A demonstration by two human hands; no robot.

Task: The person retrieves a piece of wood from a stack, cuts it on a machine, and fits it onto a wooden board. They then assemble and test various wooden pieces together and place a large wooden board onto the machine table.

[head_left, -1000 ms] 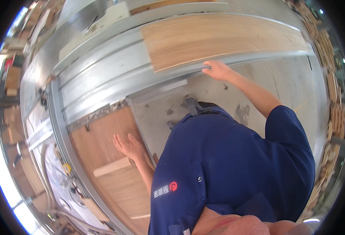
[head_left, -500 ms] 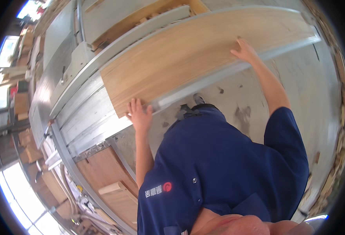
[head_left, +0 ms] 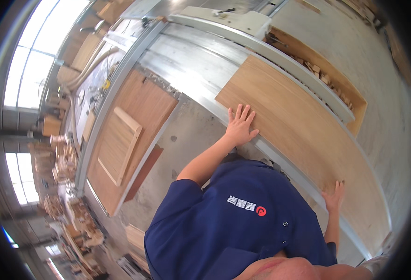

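One long wooden panel is pressed by two flat hands; left hand is spread wide, fingers open. Right hand is laid open too; nothing is gripped.

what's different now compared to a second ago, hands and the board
A second ago the left hand rested on the lower stack of panels; it has come up onto the long wooden board, flat near its left end. The right hand, already on the board's near edge, stayed there. Neither hand grips. The board remains on the metal saw table, though the view itself swung round.

One long wooden panel, two hands, left, right, one metal saw table
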